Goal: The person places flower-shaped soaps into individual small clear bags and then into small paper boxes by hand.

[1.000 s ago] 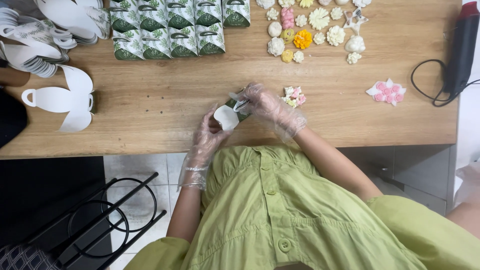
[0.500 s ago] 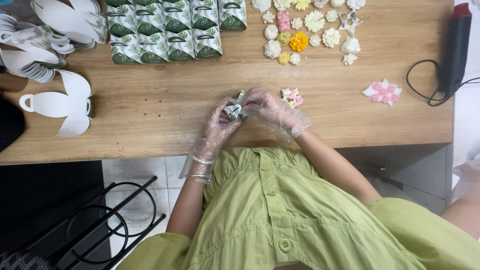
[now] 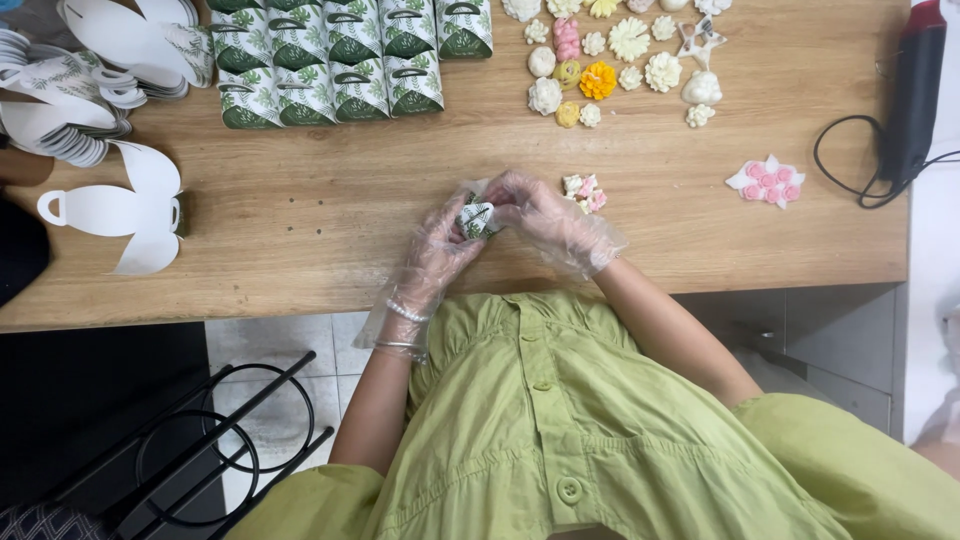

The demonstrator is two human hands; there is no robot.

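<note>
Both my hands wear clear plastic gloves and meet over the near edge of the wooden table (image 3: pixel 300 220). My left hand (image 3: pixel 440 250) cups a small white box with green leaf print (image 3: pixel 476 218) from below. My right hand (image 3: pixel 535 215) closes over the box's top and right side. The box is partly hidden by my fingers. A small cluster of pink and cream flower pieces (image 3: pixel 584 190) lies just right of my right hand.
Rows of folded leaf-print boxes (image 3: pixel 345 60) stand at the far edge. Flat white box blanks (image 3: pixel 120 210) lie at left, with a stack (image 3: pixel 60 90) behind. Several flower-shaped pieces (image 3: pixel 620 60) sit far right; a pink flower piece (image 3: pixel 768 183) and a dark corded tool (image 3: pixel 915 90) lie at right. A black wire rack (image 3: pixel 215 440) stands on the floor.
The white flat piece in my left hand has been folded up into a small leaf-print box. Both hands have closed in around it above the table edge.
</note>
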